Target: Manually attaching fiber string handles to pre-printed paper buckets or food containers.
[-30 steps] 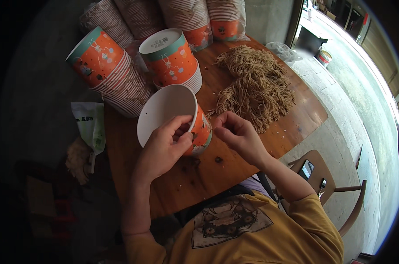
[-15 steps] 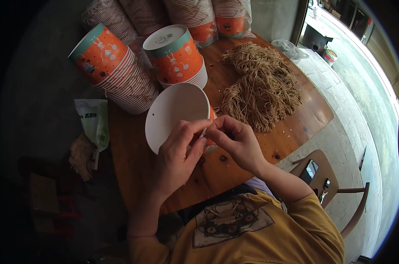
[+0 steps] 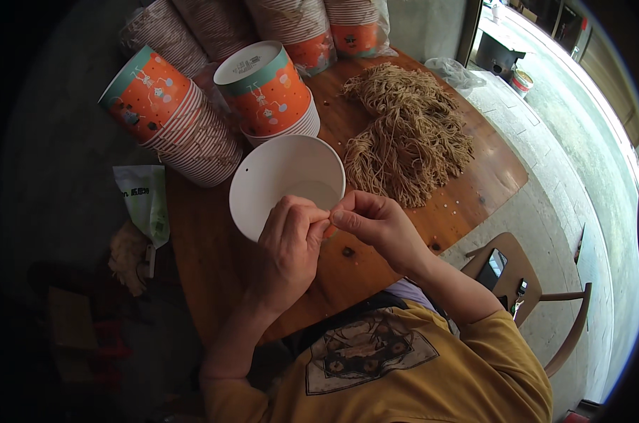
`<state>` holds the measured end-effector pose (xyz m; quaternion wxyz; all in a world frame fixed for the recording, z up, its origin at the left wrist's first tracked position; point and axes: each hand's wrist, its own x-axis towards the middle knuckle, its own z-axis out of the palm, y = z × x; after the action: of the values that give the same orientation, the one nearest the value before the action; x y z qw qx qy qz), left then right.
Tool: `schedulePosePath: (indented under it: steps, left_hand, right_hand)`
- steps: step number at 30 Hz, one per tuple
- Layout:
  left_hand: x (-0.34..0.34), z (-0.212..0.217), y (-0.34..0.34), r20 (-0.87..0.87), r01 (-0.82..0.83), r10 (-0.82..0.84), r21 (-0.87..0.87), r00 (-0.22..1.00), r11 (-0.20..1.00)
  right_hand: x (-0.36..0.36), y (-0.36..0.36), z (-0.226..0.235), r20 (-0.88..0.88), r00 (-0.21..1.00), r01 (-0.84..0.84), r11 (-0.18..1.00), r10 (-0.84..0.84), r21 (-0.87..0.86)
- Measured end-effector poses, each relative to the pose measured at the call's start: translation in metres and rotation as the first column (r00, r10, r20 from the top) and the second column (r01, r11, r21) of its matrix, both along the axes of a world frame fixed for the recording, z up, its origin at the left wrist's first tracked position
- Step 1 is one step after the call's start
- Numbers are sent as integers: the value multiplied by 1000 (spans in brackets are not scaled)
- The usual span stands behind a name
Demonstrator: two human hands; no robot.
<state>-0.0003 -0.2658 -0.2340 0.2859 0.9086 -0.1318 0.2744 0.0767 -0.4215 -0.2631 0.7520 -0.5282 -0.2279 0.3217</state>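
A white-lined paper bucket (image 3: 263, 169) is in front of me, its mouth facing up toward me and a small dark hole near its left rim. At its near right rim, my left hand (image 3: 291, 233) is closed in a pinch. My right hand (image 3: 365, 218) pinches too, its fingertips meeting the left hand's. Whatever lies between the fingertips is too small or hidden to make out. The hands cover part of the bucket's rim and most of its orange outer wall. A heap of tan cord (image 3: 411, 134) lies to the right of the bucket.
Behind the bucket stands an upside-down stack of orange and green paper buckets (image 3: 263, 92); another stack (image 3: 171, 113) leans at left. Wrapped stacks (image 3: 291, 32) stand farther back on the wooden table (image 3: 489, 183). A chair (image 3: 524, 275) holding a phone (image 3: 494, 268) is at right.
The bucket's mouth has turned upward, showing more of its inside bottom. Both hands remain pinched together at the rim, with small finger shifts. The whole view has shifted slightly.
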Motion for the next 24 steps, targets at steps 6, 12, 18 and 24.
schedulePosePath:
  steps: [6, 12, 18, 24]
  left_hand:
    - [-3, 5, 0, 62, -33, 19, 240, 998, 970]
    - [-6, -2, 6, 224, -63, -72, 543, 972, 837]
    - [-8, -10, 2, 75, 73, -102, 321, 992, 944]
    - [0, 5, -1, -62, -43, 50, 99, 997, 994]
  right_hand:
    - [-2, -4, -8, 64, 998, 4, 998, 0, -67]
    - [-12, -8, -11, 67, 998, -13, 999, 10, 45]
    - [-13, -11, -15, 42, 999, 2, 1000, -3, 24]
    - [-10, -3, -17, 96, 972, 221, 974, -215, -55]
